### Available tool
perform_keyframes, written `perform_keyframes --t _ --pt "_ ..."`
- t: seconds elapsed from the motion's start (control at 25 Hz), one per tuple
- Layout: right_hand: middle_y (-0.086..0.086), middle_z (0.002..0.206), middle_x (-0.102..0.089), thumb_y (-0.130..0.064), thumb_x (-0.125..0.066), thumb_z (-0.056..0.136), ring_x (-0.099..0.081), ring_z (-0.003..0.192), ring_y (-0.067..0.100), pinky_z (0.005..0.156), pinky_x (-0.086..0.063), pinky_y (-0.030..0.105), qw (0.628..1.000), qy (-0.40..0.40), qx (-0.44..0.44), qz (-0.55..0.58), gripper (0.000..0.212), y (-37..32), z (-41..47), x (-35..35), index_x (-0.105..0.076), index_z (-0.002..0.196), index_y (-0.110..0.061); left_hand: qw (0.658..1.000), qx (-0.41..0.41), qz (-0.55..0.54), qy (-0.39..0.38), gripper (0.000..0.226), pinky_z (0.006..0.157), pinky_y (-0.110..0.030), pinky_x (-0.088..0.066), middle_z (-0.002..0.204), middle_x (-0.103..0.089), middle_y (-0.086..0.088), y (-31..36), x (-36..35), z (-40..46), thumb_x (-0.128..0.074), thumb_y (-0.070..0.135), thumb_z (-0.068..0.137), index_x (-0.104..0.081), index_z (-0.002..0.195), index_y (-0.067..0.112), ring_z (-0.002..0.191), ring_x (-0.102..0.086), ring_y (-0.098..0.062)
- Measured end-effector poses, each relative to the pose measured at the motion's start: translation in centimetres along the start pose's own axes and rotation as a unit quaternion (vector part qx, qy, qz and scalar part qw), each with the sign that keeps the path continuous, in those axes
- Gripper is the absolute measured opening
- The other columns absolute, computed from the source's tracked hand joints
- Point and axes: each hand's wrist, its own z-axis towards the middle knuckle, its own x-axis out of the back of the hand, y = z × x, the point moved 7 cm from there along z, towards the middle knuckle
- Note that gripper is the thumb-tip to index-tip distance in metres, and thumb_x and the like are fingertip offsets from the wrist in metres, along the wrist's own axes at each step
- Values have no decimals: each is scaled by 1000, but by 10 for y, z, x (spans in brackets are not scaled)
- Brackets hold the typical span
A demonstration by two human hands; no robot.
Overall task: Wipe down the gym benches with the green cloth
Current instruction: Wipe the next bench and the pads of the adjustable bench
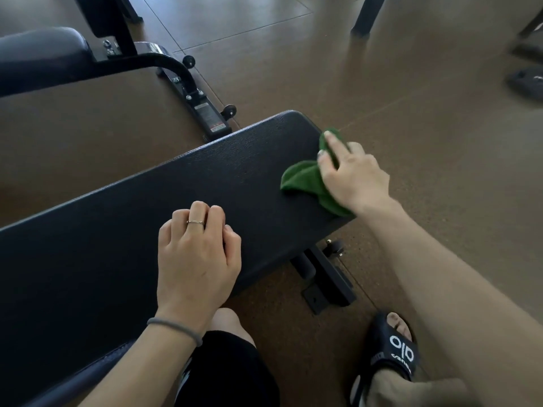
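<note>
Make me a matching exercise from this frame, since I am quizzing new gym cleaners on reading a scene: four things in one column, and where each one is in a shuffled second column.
Things
1. green cloth
2. left hand
3. black slide sandal
4. second bench

Places
A. on the brown floor, lower right, worn on a foot
B. upper left, beyond the near bench
C. under the right hand at the near bench's far right end
D. resting on the near bench's front edge, fingers curled, holding nothing

Pairs: 1-C, 2-D, 3-A, 4-B
</note>
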Motion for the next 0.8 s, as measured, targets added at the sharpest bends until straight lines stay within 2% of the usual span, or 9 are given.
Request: perform_keyframes --t 0.08,0.16,0.2,0.28,0.36,0.48,0.64,0.72,0.8 --pt "8 151 -46 -60 -24 105 -47 132 36 101 -41 50 998 17 -53 32 58 14 -1 3 -25 160 -43 1000 -1 -2 -1 34 85 -47 -48 105 -59 -10 0 -1 0 -33 33 99 -60 101 12 95 -55 -30" --pt "10 155 -38 -58 -25 106 -38 137 36 104 -41 52 994 69 -70 44 58 17 -39 -4 -27 161 -39 1000 -3 -5 -4 33 85 -47 -48 106 -58 -9 0 -1 -2 -33 32 100 -59 102 13 96 -54 -29" --pt "11 162 -27 -57 -27 106 -28 145 39 112 -37 55 991 84 -78 67 58 14 -63 -13 -27 161 -38 1000 -2 -2 -5 32 86 -47 -48 106 -58 -9 0 -1 -1 -34 31 100 -59 102 13 96 -54 -29" --pt "13 171 -3 -53 -28 107 -4 155 44 124 -20 59 987 88 -81 111 59 1 -104 -32 -24 163 -35 1000 -2 3 -2 30 86 -47 -47 105 -57 -9 0 -1 -1 -33 30 100 -58 102 13 95 -53 -28" --pt "15 172 5 -51 -27 108 6 155 46 126 -8 59 989 84 -71 102 58 -10 -117 -41 -24 163 -34 1000 -2 0 0 29 85 -45 -46 104 -57 -8 1 0 -2 -33 30 100 -57 101 13 94 -52 -27" --pt "16 171 -10 -50 -24 106 0 157 43 125 -4 62 994 86 -58 15 57 -16 -77 -25 -28 162 -36 1000 -3 -2 -1 31 86 -44 -46 107 -59 -8 0 0 -2 -32 31 101 -58 102 14 96 -54 -27" --pt "18 170 -16 -49 -17 106 -8 158 37 124 -2 64 993 70 -55 -80 63 -29 -60 -20 -24 164 -24 1000 6 -18 6 34 87 -42 -44 105 -61 -6 -2 1 -2 -31 31 101 -60 101 14 94 -56 -26" --pt "16 171 -17 -49 -16 106 -9 158 34 124 -2 63 994 73 0 -84 64 -56 -85 -30 -23 164 -22 996 26 -76 32 31 87 -42 -41 100 -61 -5 -7 9 -1 -33 29 100 -60 96 14 91 -56 -26" --pt "14 172 -15 -48 -18 106 -8 159 33 125 -1 61 991 41 86 -90 64 -103 -116 -48 -21 165 -23 981 68 -161 86 25 85 -43 -40 96 -62 -5 -26 30 -3 -36 24 98 -59 93 14 89 -57 -29"
